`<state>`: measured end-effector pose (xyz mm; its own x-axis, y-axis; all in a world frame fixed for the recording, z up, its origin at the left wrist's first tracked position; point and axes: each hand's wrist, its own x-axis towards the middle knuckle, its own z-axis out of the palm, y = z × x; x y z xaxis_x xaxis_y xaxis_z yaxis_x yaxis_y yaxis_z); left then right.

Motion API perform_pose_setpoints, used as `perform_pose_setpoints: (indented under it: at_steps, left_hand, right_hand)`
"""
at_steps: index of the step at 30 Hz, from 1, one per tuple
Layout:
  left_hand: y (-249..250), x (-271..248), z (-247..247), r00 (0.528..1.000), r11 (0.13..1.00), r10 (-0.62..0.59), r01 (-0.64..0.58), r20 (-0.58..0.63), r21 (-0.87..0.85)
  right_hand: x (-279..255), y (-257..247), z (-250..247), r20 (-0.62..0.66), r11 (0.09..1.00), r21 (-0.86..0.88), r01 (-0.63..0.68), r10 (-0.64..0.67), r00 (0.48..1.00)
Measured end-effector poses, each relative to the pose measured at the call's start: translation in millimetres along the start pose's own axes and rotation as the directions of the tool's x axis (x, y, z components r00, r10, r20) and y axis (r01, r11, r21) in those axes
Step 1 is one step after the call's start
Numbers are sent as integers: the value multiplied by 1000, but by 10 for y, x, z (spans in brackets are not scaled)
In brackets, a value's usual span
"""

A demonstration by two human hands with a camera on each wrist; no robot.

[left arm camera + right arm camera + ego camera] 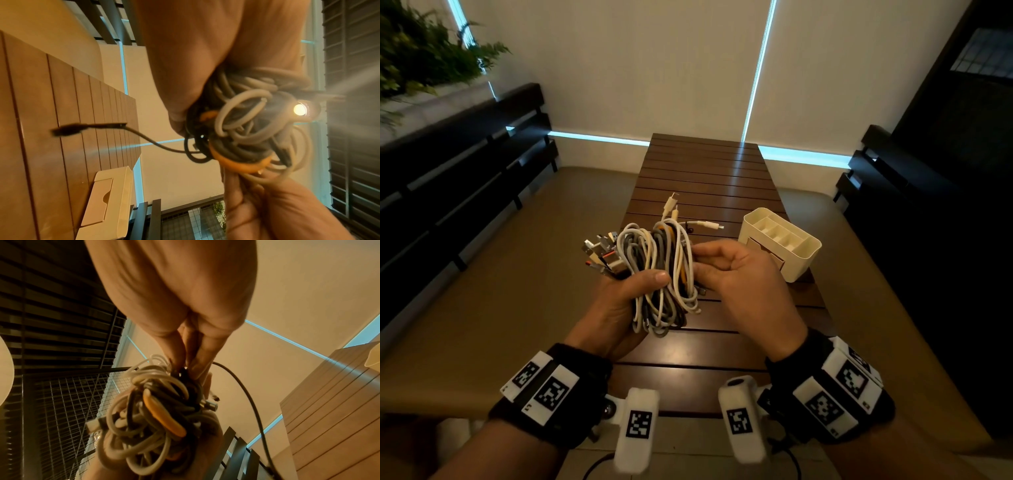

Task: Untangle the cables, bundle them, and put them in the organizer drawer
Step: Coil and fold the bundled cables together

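A coiled bundle of white, grey, black and orange cables [662, 274] hangs above the wooden table [709, 171]. My left hand [626, 301] grips the bundle from the left, thumb across its middle. Metal plugs [602, 251] stick out at its upper left. My right hand [736, 270] pinches strands on the bundle's right side; the right wrist view shows fingertips [195, 368] closed on dark strands of the cable bundle [152, 418]. In the left wrist view a loose black plug end [68, 129] dangles from the bundle [246, 129] over the table. The cream organizer [779, 241] stands to the right, its drawer front [96, 201] closed.
Dark slatted benches [465, 164] flank the table on both sides. A plant [421, 54] sits at the upper left. White cable ends [705, 225] trail on the table behind the bundle. A black wire [599, 462] lies near the front edge.
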<state>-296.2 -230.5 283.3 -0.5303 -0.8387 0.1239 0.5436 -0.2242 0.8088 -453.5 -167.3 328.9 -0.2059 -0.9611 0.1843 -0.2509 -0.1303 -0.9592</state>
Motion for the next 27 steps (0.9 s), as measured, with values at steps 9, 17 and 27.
perform_pose_setpoints:
  at_steps: [9,17,27]
  left_hand:
    - [14,67,-2,996,985,-82,86,34,-149]
    - [-2,10,77,999,989,-32,34,17,-142]
    - [33,-18,83,995,990,-100,100,9,-99]
  right_hand:
    - [16,16,-13,-31,998,-35,46,-47,998]
    - [52,-7,-30,-42,957,-240,161,-176,983]
    - [105,-15,-115,86,932,-347,102,-77,993]
